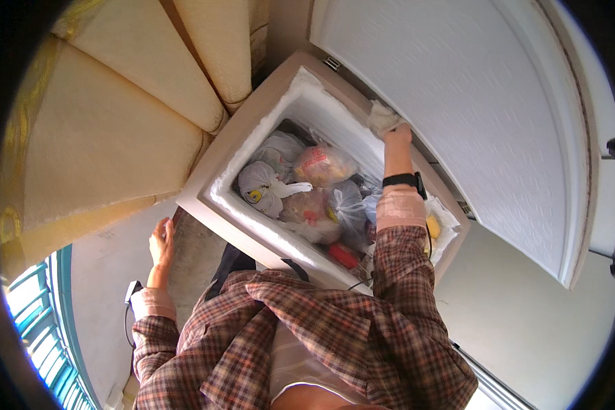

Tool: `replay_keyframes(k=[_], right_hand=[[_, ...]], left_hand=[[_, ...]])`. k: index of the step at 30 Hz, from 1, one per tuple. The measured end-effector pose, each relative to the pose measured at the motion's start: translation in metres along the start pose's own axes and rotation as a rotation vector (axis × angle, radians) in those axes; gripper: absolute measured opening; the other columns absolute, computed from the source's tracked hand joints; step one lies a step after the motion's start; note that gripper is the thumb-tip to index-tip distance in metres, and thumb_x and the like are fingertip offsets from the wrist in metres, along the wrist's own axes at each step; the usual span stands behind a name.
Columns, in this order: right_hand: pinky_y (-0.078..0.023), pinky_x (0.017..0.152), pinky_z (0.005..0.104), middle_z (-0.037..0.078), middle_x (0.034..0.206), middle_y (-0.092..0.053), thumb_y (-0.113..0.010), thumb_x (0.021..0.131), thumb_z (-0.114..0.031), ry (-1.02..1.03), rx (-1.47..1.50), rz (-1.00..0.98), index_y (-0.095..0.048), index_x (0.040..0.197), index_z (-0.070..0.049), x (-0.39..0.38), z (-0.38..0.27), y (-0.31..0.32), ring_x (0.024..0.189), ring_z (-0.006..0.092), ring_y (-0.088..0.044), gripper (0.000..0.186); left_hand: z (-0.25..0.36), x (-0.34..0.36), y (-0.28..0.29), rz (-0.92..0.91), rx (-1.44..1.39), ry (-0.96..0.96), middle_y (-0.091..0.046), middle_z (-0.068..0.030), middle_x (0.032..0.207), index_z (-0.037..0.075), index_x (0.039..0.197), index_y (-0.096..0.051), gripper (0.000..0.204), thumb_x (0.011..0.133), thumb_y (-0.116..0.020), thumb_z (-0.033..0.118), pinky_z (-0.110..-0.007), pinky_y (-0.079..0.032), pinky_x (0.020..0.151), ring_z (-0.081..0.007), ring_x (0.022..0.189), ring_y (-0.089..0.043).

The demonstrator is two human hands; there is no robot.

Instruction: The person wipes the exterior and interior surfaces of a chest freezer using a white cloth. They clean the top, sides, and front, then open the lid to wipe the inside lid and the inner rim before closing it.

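A chest freezer [201, 181] stands in front of me with its lid [451, 82] raised, and white frost [307, 92] coats its inner walls. Reaching across it, my right hand [398, 135] grips a pale crumpled cloth [383, 117] and presses it on the far rim, close under the lid. My left hand [161, 242] hangs apart from the freezer on the left, fingers loosely bent and holding nothing. Inside lie several tied plastic bags, among them a white one [261, 186], one with red print [324, 165] and a bluish one [349, 210].
A red package [343, 255] lies among the bags, and a yellow item [432, 227] is at the freezer's right end. Metal hinges [331, 63] join the lid along the far edge. Cream padded furniture [109, 130] stands close on the left. Below it is a teal-framed window [58, 328].
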State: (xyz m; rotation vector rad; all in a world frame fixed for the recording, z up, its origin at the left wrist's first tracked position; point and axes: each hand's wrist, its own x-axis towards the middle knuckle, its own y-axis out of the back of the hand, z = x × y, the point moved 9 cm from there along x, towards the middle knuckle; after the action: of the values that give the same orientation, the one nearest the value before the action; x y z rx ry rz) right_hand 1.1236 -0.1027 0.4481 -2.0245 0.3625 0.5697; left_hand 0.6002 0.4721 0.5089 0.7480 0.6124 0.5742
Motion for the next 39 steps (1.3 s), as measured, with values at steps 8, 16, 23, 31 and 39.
replay_keyframes(k=[8,16,23,31,39], right_hand=[[-0.048,0.061,0.0435,0.009,0.099,-0.057,-0.04,0.096,-0.032,0.101,-0.028,0.046,-0.055,0.095,-0.008,-0.037,-0.159,0.133,0.084,0.0265,-0.055,0.029],[-0.049,0.06,0.0433,0.01,0.099,-0.057,-0.042,0.095,-0.032,-0.159,0.067,-0.416,-0.054,0.094,-0.008,-0.046,-0.149,0.113,0.083,0.0271,-0.057,0.027],[-0.044,0.052,0.038,0.006,0.08,-0.051,-0.044,0.095,-0.029,-0.285,0.156,-0.247,-0.05,0.081,-0.009,-0.035,0.02,-0.033,0.068,0.0218,-0.049,0.025],[-0.047,0.069,0.0409,0.009,0.1,-0.051,-0.038,0.1,-0.024,-0.129,0.045,-0.006,-0.048,0.103,-0.006,-0.001,0.144,-0.137,0.081,0.0252,-0.05,0.021],[-0.054,0.084,0.0433,0.013,0.125,-0.056,-0.039,0.099,-0.019,0.29,-0.191,0.201,-0.052,0.126,-0.002,0.021,0.158,-0.11,0.102,0.0304,-0.06,0.035]], left_hand=[[0.023,-0.015,-0.04,0.033,-0.09,0.03,-0.069,-0.0108,0.082,0.005,0.124,-0.058,0.048,0.099,-0.045,0.044,-0.035,-0.049,0.078,-0.021,0.081,-0.066],[0.025,-0.009,-0.069,-0.016,-0.114,0.001,-0.069,-0.0111,0.079,0.004,0.122,-0.058,0.043,0.1,-0.044,0.038,-0.036,-0.049,0.076,-0.0235,0.079,-0.067],[0.009,0.01,-0.038,0.013,-0.076,0.078,-0.069,-0.0114,0.078,0.005,0.125,-0.057,0.045,0.099,-0.045,0.04,-0.037,-0.049,0.078,-0.0241,0.08,-0.067],[-0.025,0.035,0.002,0.06,-0.186,0.001,-0.067,-0.0076,0.073,0.001,0.128,-0.055,0.047,0.1,-0.045,0.038,-0.029,-0.048,0.068,-0.0145,0.07,-0.061],[-0.116,0.054,-0.01,0.026,-0.097,0.038,-0.069,-0.0097,0.073,-0.002,0.088,-0.065,0.049,0.098,-0.048,0.043,-0.035,-0.05,0.071,-0.0199,0.073,-0.064]])
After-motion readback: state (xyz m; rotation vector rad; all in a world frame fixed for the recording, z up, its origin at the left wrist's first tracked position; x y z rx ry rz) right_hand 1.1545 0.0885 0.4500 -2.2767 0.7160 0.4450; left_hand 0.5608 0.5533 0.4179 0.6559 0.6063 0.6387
